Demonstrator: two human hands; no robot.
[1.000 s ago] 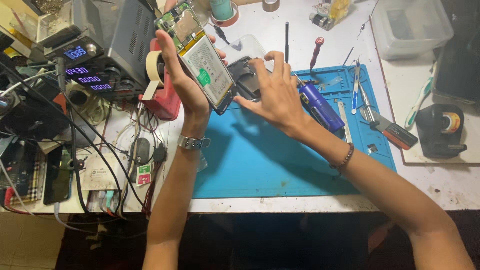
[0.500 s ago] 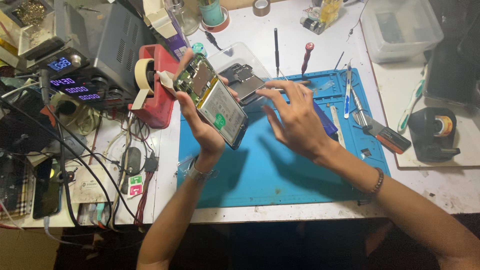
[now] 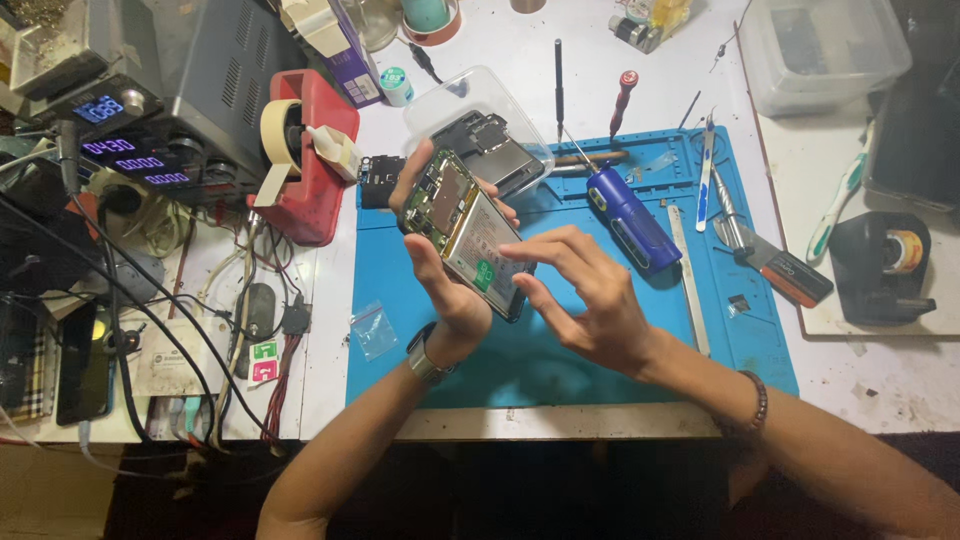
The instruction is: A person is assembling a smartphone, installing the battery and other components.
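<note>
Opened phone (image 3: 465,232) cradled in left hand (image 3: 440,285) (tilted); right hand (image 3: 585,300) fingertips touching.

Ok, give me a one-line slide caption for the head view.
Left hand holds an opened phone above the blue mat while right hand fingers touch its lower edge.

Lay on a blue work mat (image 3: 620,375): blue electric screwdriver (image 3: 630,217) at one o'clock, metal tweezers (image 3: 707,170) farther toward two. Stood off the mat at ten o'clock: red tape dispenser (image 3: 312,170), beside a grey power supply (image 3: 200,90).
</note>
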